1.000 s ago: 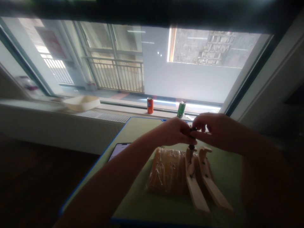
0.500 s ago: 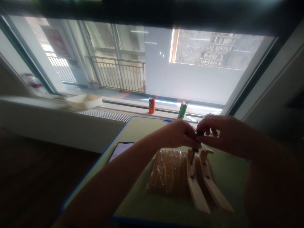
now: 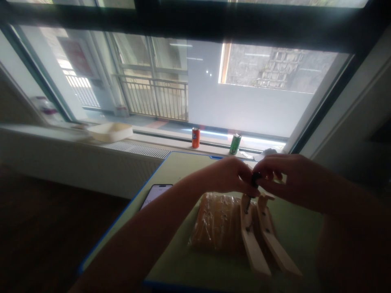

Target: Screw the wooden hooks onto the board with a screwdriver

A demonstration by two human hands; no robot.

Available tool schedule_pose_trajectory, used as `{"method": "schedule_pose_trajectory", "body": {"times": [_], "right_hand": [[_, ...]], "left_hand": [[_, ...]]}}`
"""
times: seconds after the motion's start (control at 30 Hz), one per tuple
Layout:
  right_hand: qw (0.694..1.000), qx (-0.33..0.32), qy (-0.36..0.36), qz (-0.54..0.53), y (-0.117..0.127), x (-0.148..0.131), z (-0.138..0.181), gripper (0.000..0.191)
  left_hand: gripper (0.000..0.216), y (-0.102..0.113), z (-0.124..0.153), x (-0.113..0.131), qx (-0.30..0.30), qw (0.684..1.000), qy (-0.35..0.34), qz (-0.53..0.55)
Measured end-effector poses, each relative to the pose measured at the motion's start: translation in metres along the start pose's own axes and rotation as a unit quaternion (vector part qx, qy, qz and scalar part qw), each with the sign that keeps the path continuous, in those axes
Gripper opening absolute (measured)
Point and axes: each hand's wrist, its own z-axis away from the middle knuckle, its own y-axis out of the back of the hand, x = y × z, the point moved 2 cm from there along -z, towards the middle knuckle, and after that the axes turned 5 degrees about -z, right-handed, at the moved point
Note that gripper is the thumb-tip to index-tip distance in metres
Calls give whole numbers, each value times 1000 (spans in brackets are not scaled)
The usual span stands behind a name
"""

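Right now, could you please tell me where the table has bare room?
The table is bare between the phone and the far edge, and between the wrapped package and the near edge. It is crowded where the left hand and right hand hold the dark-handled tool at the left wooden piece, with the package and right wooden piece close by.

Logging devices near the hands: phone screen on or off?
On: the phone shows a pale, lit display with dark digits; the left forearm covers part.
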Motion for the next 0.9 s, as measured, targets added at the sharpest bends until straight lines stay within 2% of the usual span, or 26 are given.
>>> {"method": "schedule_pose_trajectory", "body": {"times": [0.17,0.4,0.53,0.63,0.77,0.9], "right_hand": [[999,-2,-32,30,-1,6,1,32],[998,-6,-65,23,-4,7,1,43],[997,24,-59,36,-2,7,0,39],[998,55,-23,24,1,6,2,29],[999,27,25,2,4,3,5,22],[1000,11,-12,23,3,4,5,26]], "left_hand": [[26,2,2,7,28,999,23,-11],[27,-3,0,5,30,999,5,-12],[21,-4,-2,3,23,1000,-11,-12],[17,-3,-2,1,8,1000,-16,0],[18,-4,-1,0,-4,1000,-7,19],[25,-4,-1,3,26,999,28,6]]}}
